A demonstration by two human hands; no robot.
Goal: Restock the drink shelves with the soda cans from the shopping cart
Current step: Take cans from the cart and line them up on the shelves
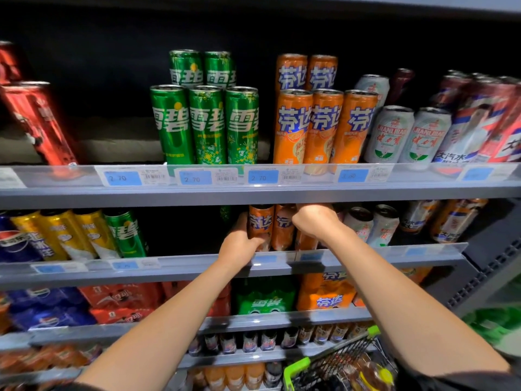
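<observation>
Both my hands reach into the second shelf [352, 259] among orange soda cans. My left hand [239, 246] grips the left orange can [260, 224] around its lower side. My right hand [314, 220] is curled over the top of another orange can [306, 241], which it mostly hides. A third orange can [283, 227] stands between them. The shopping cart [338, 362], black wire with green corners, is at the bottom right below my right arm.
The top shelf [253, 190] holds green, orange, white and red cans behind price tags. On the second shelf, yellow and green cans [84, 232] lean at the left and white cans [372, 225] stand at the right. Lower shelves hold multipacks and bottles.
</observation>
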